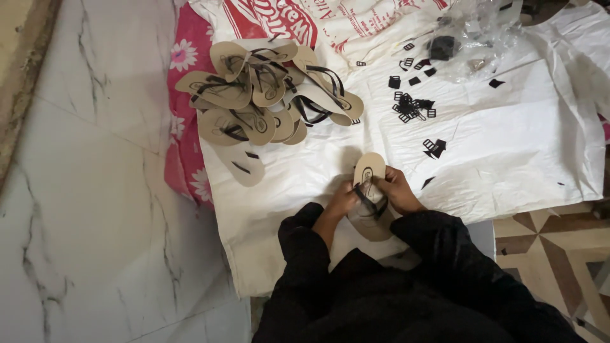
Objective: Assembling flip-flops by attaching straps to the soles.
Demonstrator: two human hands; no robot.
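- Nearest to me are my own black sleeves (pixel 381 279), filling the bottom of the view as I sit on the floor.
- My left hand (pixel 343 200) is closed on the left edge of a beige flat sandal sole (pixel 370 170), fingers curled at the black strap (pixel 367 198) across its middle.
- My right hand (pixel 397 189) is clamped on the right edge of the same sole, thumb pressing by the strap. The sole lies just in front of my lap, toe end pointing away from me.
- To do this well, I judge both hands should keep the sole steady and flat, with the strap pulled evenly so it sits centred and untwisted.
- Under the sole is a white woven plastic sheet (pixel 508 159) spread over the floor.
- Further out on my right, small black plastic buckles (pixel 412 107) and clips lie scattered on the sheet, well apart from my hands.
- Further out on my left is a heap of beige sandals with black straps (pixel 267 95), with one bare beige sole (pixel 241 166) beside it.
- Under the heap's left edge shows a pink cloth with white flowers (pixel 184 146).
- Farthest away is a crumpled clear plastic bag (pixel 476 38) holding dark pieces.
- To the left is white marble flooring (pixel 95 190).
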